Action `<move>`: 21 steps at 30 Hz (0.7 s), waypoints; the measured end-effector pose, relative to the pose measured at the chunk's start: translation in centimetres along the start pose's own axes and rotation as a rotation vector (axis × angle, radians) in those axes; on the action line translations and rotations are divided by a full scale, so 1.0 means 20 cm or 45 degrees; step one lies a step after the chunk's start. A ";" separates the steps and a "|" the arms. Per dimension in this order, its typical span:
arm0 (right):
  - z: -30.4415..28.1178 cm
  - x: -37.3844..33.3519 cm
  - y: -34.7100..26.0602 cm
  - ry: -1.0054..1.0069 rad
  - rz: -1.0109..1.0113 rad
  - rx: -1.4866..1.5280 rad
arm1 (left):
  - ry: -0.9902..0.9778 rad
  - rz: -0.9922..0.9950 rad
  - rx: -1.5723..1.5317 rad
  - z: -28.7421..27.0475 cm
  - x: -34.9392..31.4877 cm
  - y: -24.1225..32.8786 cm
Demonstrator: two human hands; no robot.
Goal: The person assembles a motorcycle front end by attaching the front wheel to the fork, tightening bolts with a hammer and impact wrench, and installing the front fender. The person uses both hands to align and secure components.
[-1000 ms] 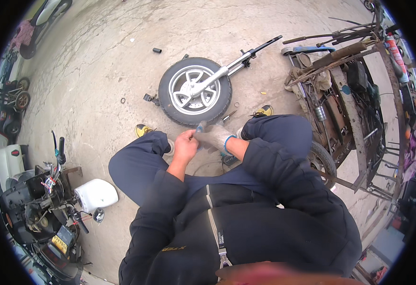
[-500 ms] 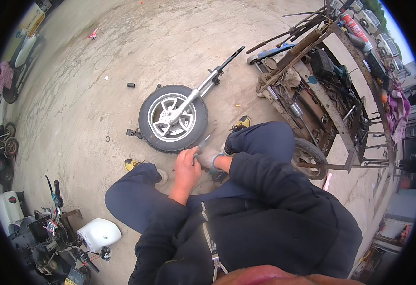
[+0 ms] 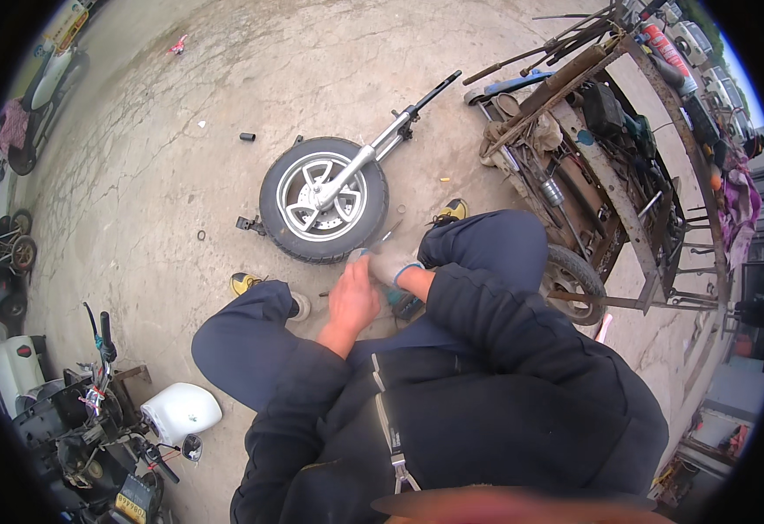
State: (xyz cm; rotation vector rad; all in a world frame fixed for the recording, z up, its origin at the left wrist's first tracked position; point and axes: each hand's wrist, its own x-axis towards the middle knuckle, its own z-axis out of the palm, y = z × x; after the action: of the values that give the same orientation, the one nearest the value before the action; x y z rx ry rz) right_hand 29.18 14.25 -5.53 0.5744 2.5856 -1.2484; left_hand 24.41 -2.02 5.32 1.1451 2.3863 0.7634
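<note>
In front of my lap my two hands meet, just short of a motorcycle wheel lying flat with its tyre [image 3: 316, 252], silver spoked rim and fork leg [image 3: 360, 162]. My bare left hand [image 3: 353, 295] is closed, its fingertips against my right hand [image 3: 390, 265], which wears a pale grey work glove with a blue cuff. The gloved fingers are curled and partly hidden behind the left ones; whatever lies between them is too small to make out. A thin pointed metal piece [image 3: 392, 232] shows just beyond the glove. Under my hands is a teal and black tool [image 3: 406, 306], mostly covered.
A rusty metal cart [image 3: 609, 179] with tools and a wheel stands at the right. Part of a scooter [image 3: 94, 437] with a white cover [image 3: 181, 410] is at the lower left. A black sleeve [image 3: 247, 137] and a small ring [image 3: 201, 235] lie on the concrete.
My hands have come closer together and the right glove shows more clearly. The blurred bright piece by the fingers now appears as a thin pointed shape beyond the glove. The view has shifted slightly.
</note>
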 end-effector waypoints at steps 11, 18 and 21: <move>-0.26 -0.19 -0.45 -0.317 0.050 -0.411 | -0.294 -0.778 -1.083 0.15 0.10 -0.39; -0.22 -0.23 -0.48 -0.333 -0.167 -0.372 | 0.126 -0.793 -1.827 0.15 0.11 -0.38; -0.22 -0.25 -0.50 -0.271 -0.240 -0.367 | 0.231 -1.063 -1.287 0.14 0.09 -0.37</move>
State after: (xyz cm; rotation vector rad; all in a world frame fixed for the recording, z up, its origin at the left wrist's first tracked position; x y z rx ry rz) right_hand 29.27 10.78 6.02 0.1372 2.6143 -0.9020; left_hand 20.52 -3.44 -1.58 -0.3089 1.8342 1.4663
